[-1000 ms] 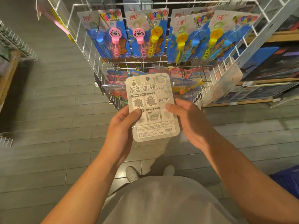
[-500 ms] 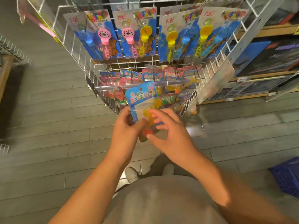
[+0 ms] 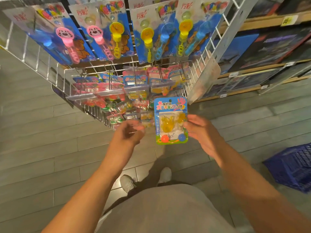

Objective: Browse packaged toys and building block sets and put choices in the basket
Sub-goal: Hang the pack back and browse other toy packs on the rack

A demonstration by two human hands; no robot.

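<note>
Head view: the right hand (image 3: pixel 201 132) pinches the right edge of the blister-packed toy card (image 3: pixel 170 120), held upright before the wire rack (image 3: pixel 198 71). The left hand (image 3: pixel 128 134), blurred, fingers loosely curled, grasps nothing, just left of it. The blue basket (image 3: pixel 292 167) sits far right.

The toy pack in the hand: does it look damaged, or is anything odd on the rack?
Nothing stands out. The toy pack looks intact, front side showing, held upright at its edge by the right hand. The left hand is blurred and holds nothing. Packs on the wire rack hang in rows.
</note>
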